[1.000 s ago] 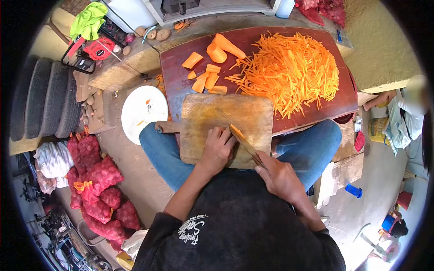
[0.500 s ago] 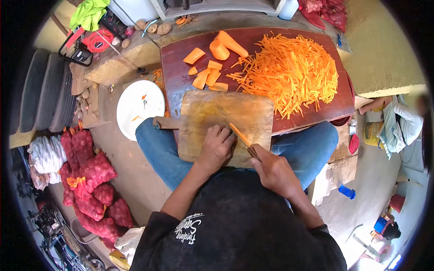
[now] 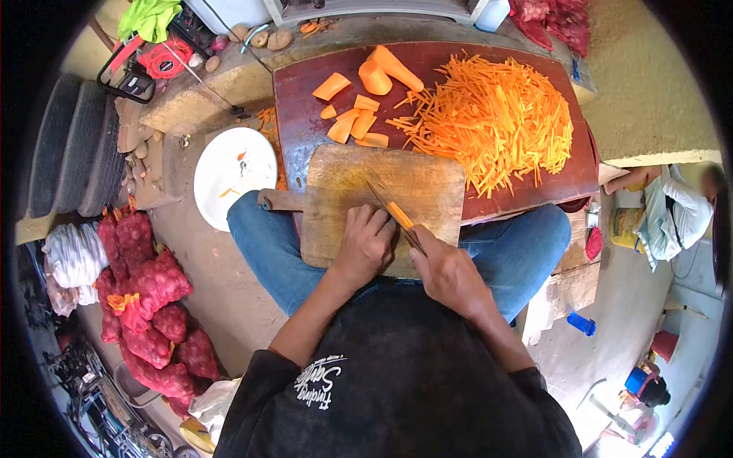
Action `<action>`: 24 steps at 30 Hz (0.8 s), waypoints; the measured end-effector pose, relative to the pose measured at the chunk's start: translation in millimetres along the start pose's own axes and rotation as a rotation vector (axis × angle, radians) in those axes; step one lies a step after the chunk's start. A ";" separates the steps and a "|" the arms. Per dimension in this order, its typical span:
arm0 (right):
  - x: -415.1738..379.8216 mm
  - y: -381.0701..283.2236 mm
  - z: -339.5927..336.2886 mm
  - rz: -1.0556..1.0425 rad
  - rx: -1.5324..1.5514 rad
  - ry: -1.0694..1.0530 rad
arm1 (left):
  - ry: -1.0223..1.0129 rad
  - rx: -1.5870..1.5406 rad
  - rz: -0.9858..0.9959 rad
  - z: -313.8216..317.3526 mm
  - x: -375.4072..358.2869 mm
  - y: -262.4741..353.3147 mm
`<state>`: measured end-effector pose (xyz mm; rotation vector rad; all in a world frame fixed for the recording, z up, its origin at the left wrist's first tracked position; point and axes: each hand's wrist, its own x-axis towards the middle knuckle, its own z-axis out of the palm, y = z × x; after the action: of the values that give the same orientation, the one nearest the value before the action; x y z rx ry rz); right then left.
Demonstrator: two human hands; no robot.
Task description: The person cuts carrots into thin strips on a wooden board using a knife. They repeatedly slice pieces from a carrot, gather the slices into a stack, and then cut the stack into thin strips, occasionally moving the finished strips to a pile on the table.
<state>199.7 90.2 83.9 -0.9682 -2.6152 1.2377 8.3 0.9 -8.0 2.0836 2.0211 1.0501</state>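
In the head view, a wooden cutting board (image 3: 424, 179) with a handle lies across my lap. My right hand (image 3: 452, 275) is closed round the handle of a knife (image 3: 378, 192), its blade slanting forward and left over the board. Orange carrot slices (image 3: 399, 217) lie along the blade's right side. Beside the blade, my left hand (image 3: 368, 238) rests on the board with its fingers curled down; whatever is under them is hidden. Just past the board are several carrot chunks (image 3: 363, 126) and a large heap of carrot sticks (image 3: 500, 122).
A dark red tabletop (image 3: 294, 91) carries the carrots. To the left are a white plate-like container (image 3: 221, 175) with carrot scraps, red mesh sacks (image 3: 156, 298) and stacked tyres (image 3: 57, 153). Another person (image 3: 676, 210) is at the right, near a blue object (image 3: 582, 324) on the floor.
My right hand has shifted slightly left, and the knife's tip reaches farther forward and left across the board. The carrot slices moved with the blade. My left hand stays nearly in place.
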 end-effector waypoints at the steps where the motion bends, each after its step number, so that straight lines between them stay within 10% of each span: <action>1: -2.5 -1.3 -2.2 -0.023 0.027 0.018 | 0.026 -0.004 0.011 1.5 -0.3 -1.8; 24: -29.2 -11.4 -4.6 0.026 0.029 0.013 | 0.064 -0.017 -0.008 0.9 -4.2 -0.9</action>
<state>218.7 71.0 100.4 -1.0053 -2.5759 1.2669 8.3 -2.4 -10.9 2.0574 2.0398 1.1430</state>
